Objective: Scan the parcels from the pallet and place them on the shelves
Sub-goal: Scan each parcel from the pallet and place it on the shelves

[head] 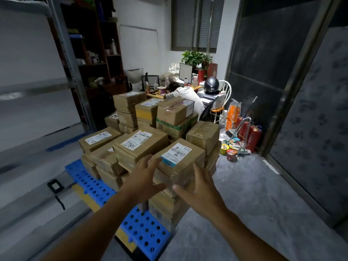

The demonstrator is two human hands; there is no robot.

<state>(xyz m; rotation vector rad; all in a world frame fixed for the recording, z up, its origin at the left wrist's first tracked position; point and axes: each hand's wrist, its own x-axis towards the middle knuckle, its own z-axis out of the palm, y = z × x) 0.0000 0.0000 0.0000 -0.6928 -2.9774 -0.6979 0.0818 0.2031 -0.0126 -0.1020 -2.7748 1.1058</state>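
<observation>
Head view shows both hands spread open, gripping nothing, reaching toward a taped cardboard parcel (180, 159) that sits between them on top of the near corner of the stack. The left hand (145, 174) is near its left face, fingers stretched toward the top edge; the right hand (199, 187) is by its near right corner. Whether either palm touches yet cannot be told. The box looks stiff and square-edged, probably moderate in weight, with glossy tape that may be slick. Gripping opposite side faces low down, label (177, 153) upward, seems soundest. Beneath the stack lies a blue pallet (143, 228).
</observation>
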